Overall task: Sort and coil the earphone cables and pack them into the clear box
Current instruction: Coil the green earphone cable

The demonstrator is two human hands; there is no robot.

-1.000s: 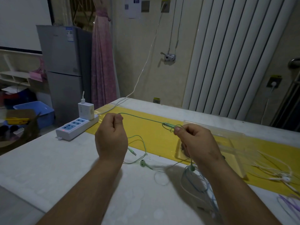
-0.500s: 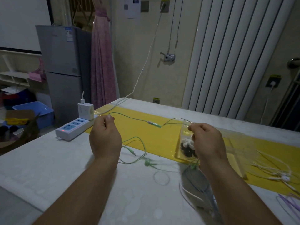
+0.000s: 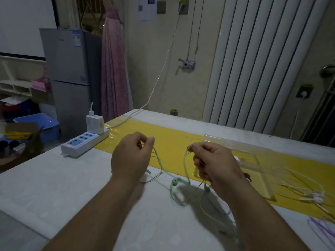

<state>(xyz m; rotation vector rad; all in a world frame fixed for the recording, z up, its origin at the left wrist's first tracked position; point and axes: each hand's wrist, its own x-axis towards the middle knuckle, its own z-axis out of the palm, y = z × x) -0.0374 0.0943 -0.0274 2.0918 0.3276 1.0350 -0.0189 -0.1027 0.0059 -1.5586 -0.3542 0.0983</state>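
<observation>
Left fingers (image 3: 151, 140): thumb and forefinger tips pressed together, pinching the green cable (image 3: 159, 161); the others are loosely curled behind them
Right fingers (image 3: 198, 147): thumb and forefinger pinch the same cable at its upper bend; the rest curl toward the palm with a thin dark strand across them; whether they grip further loops cannot be told
Left hand (image 3: 130, 160): back to the camera, raised over the table (image 3: 54, 187), apart from the right hand (image 3: 217, 165), which is at about the same height
Green cable: slack; one run drops from the left pinch in a loop to the table below those fingers; another falls from the right pinch to the table between the hands
Earbud (image 3: 175, 182): green, on the table below and between the two pinches, nearer the right fingers
Plug (image 3: 149, 171): just below the left fingers, beside that wrist
Box (image 3: 239, 144): clear, on the yellow runner (image 3: 172, 140), just behind and to the right of the right fingers; that hand covers its near-left corner; white and dark bits show inside, too hidden to name
Pale cables (image 3: 217, 211): blue and white tangle on the table below the right fingers, under that forearm
White earphones (image 3: 311, 197): well to the right of the right fingers, past the box
Purple cable (image 3: 320, 228): far right and lower, at the frame edge
Strip (image 3: 85, 142): white power strip on the table left of the left fingers, red light lit; a charger (image 3: 94, 124) stands plugged into its far end
</observation>
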